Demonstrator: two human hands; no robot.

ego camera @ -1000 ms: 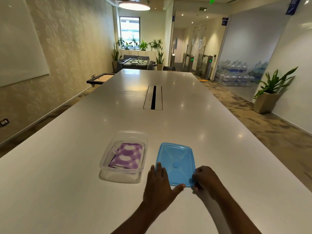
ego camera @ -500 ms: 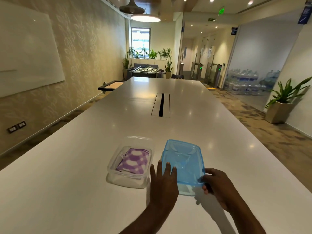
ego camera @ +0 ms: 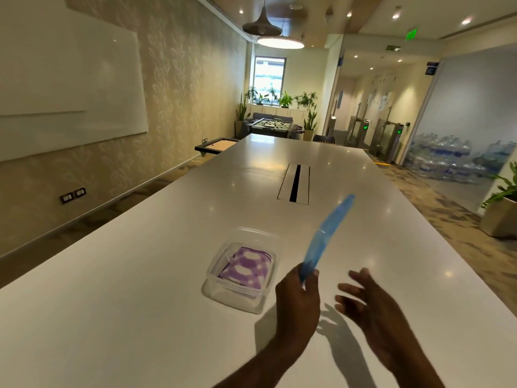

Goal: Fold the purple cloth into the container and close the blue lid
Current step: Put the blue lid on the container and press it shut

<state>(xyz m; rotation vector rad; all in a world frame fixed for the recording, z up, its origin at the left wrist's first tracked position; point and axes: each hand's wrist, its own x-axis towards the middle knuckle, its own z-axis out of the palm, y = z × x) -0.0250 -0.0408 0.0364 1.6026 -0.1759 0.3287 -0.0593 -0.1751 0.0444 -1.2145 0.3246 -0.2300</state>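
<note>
The lid (ego camera: 326, 239) is held in the air by the left hand (ego camera: 298, 299), pinched at its near end between thumb and fingers; it is seen almost edge-on, tilted up and away to the right, and is blurred, so its upper face cannot be made out. The right hand (ego camera: 366, 306) is held open just to the right of the left hand, with fingers spread and nothing in it; it is apart from the lid and raised above the table (ego camera: 112, 303), on which its shadow is cast. The container (ego camera: 241, 271) is set on the table to the left of the left hand, uncovered; the cloth (ego camera: 246, 266), checked in purple and white, is laid folded inside it, below the rim. The lid is carried above and to the right of the container and is not touching it. A cable slot (ego camera: 294, 184) is seen further along the table, well beyond the container; a potted plant (ego camera: 500, 208) is stood on the floor at the right edge.
</note>
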